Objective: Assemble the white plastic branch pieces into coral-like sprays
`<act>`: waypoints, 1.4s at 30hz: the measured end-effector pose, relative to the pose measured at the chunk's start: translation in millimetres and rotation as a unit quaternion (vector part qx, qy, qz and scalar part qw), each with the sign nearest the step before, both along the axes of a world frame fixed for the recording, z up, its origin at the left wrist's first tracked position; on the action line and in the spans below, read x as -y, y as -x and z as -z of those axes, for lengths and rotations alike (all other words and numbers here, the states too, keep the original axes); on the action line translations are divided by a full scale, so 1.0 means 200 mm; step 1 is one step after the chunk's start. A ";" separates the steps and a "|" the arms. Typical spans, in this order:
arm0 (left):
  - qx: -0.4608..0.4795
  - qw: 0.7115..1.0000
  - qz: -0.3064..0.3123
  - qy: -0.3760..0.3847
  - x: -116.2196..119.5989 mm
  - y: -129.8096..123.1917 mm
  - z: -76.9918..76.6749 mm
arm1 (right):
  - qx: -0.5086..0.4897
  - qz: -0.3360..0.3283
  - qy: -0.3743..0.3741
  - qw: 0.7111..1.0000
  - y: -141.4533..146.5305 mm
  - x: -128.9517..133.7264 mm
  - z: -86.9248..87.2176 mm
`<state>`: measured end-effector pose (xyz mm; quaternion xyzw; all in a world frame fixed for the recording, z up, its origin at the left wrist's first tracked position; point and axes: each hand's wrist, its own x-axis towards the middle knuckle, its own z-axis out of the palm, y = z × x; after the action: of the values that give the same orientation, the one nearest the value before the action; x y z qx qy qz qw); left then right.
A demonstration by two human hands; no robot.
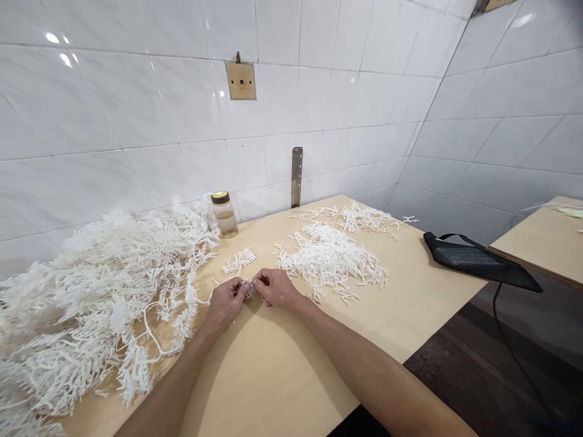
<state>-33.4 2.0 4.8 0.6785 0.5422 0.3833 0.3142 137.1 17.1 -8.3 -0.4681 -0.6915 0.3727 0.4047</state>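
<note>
My left hand (229, 298) is closed on a small white branched piece (249, 290) near the middle of the table. Close on its right, my right hand (274, 287) pinches at the same piece, with fingertips nearly meeting those of the left. Just beyond the hands lies a small cluster of white pieces (240, 260). A larger loose pile of short white pieces (334, 258) spreads to the right. On the left, a big heap of white branching strands (104, 291) covers the table.
A jar with a dark lid (226, 220) stands by the tiled wall. Behind the right pile are more white strands (364, 218). A black bag (478, 261) lies over the table's right edge, with a cord hanging below. Another tabletop (546, 240) is at far right.
</note>
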 end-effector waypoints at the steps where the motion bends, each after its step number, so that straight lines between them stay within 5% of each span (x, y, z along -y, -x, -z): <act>1: -0.001 1.000 0.001 0.001 0.00 0.00 0.00 | -0.001 -0.002 0.002 1.000 0.00 0.00 0.00; 14: 0.031 1.000 -0.001 0.004 0.02 -0.01 0.01 | -0.011 -0.054 0.025 0.998 -0.05 0.02 -0.02; 42: 0.027 1.000 0.007 -0.005 0.03 -0.01 0.03 | 0.009 -0.022 0.021 0.999 -0.03 0.02 0.02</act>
<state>-32.1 -4.3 -0.6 0.6733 0.5269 0.4016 0.3282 142.6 13.4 -12.8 -0.4642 -0.6972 0.3923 0.3802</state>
